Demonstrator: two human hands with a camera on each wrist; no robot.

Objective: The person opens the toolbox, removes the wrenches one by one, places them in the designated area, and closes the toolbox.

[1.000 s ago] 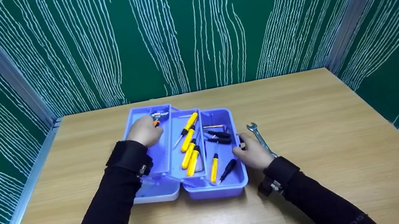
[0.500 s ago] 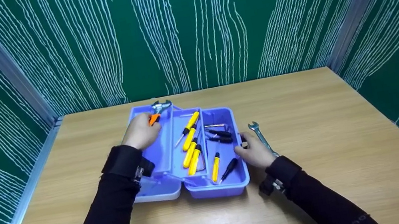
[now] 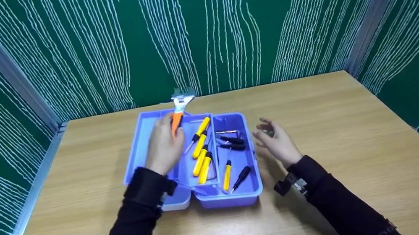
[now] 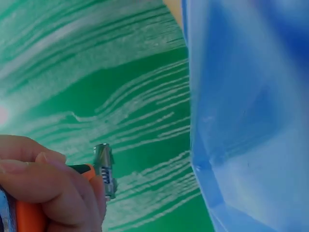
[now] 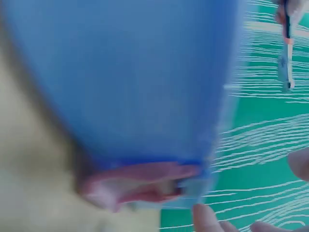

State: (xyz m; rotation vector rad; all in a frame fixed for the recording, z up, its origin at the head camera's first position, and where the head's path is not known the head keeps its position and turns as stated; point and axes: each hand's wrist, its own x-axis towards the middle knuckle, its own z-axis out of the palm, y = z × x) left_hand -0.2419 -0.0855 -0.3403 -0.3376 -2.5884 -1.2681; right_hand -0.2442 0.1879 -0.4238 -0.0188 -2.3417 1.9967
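Observation:
My left hand (image 3: 165, 144) grips an adjustable wrench (image 3: 178, 120) by its orange handle, metal head pointing up and away, above the open purple toolbox (image 3: 252, 157). In the left wrist view, fingers curl round that handle and the wrench head (image 4: 104, 171) sticks out past them. My right hand (image 3: 280, 146) is just off the toolbox's right side, fingers loosely bent and apart. The open-end wrench on the table there is mostly hidden behind this hand. In the right wrist view, fingertips (image 5: 206, 220) show beside the blurred toolbox wall (image 5: 125, 82).
Several yellow-handled screwdrivers (image 3: 199, 144) lie in the toolbox's middle tray. Black-handled screwdrivers (image 3: 241, 178), another yellow one (image 3: 227, 176) and a hex key (image 3: 227, 132) are in the right compartment. The left tray (image 3: 148, 132) reaches out over the lid. Wooden table (image 3: 342, 121) surrounds the box; green walls enclose it.
My left hand has lifted the adjustable wrench out of the left tray and moved right. My right hand has let go of the toolbox side and shifted slightly right, over the open-end wrench.

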